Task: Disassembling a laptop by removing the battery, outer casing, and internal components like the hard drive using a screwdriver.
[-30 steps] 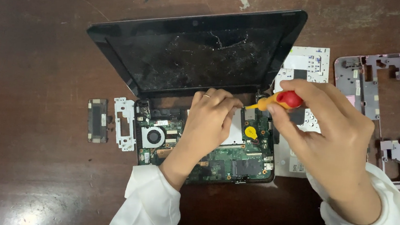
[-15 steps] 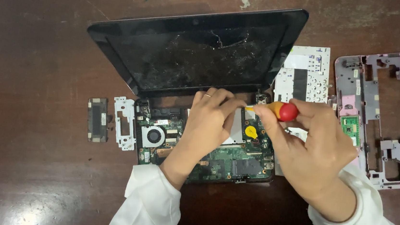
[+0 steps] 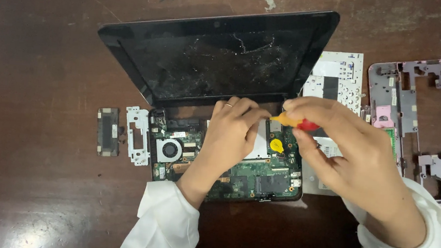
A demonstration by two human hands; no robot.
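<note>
Circuit board [image 3: 258, 178] in opened laptop base, screwdriver [image 3: 295, 122] in right hand [image 3: 346, 151].

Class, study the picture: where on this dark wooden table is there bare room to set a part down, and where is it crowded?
Bare patches: the dark wooden table left of the cracked black laptop screen, and the near-left corner below the small black cover plate. Crowded: around the green circuit board, where both hands work, and right, by the pink plastic frame.

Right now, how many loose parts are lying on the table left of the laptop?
2: a dark cover farthest left, and a white bracket between it and the laptop. Smaller bits may be hidden.
</note>
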